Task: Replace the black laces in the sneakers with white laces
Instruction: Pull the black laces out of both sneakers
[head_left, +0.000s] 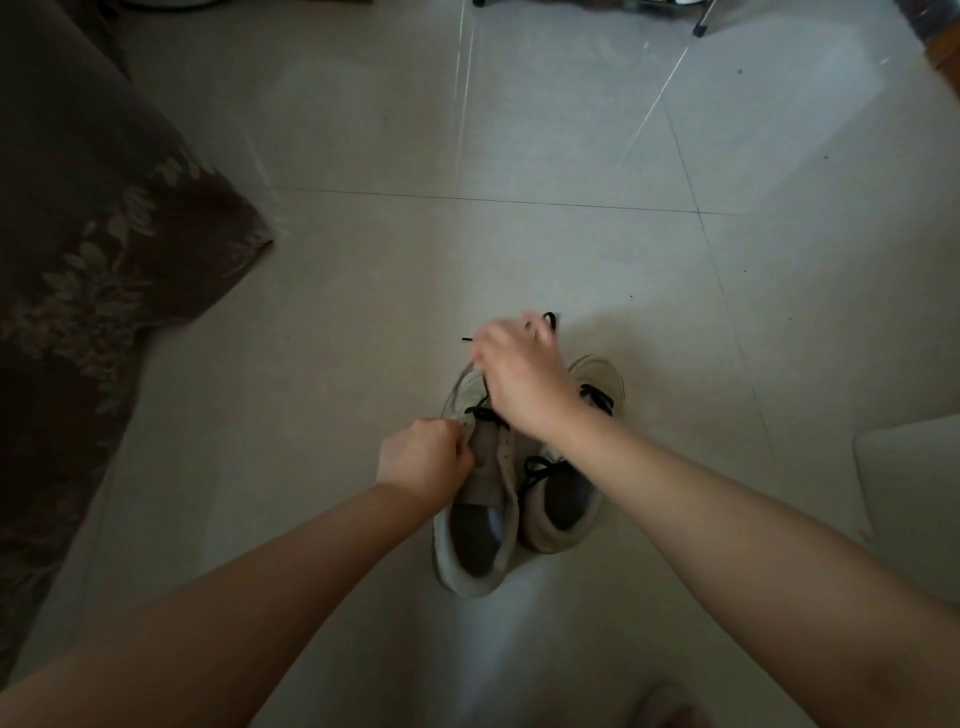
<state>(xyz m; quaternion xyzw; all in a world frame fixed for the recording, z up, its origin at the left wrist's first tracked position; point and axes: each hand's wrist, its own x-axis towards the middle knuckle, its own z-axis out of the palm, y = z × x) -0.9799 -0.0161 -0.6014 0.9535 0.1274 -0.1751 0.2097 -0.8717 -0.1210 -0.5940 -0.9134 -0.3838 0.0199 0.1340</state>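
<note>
Two pale grey sneakers stand side by side on the tiled floor, toes pointing away from me. My left hand (423, 462) is closed on the left edge of the left sneaker (475, 545) near its eyelets. My right hand (519, 379) hovers over the left sneaker's toe, fingers closed on its black lace (485, 413); the lace's loose end sticks out past my fingers. The right sneaker (571, 514) is partly under my right forearm and still carries a black lace (597, 397). No white laces are in view.
A dark leaf-patterned fabric (93, 249) drapes down the left side. A pale object (914, 483) sits at the right edge. A thin metal leg (702, 23) stands at the top right. A blurred pale shape (665, 706) lies at the bottom edge.
</note>
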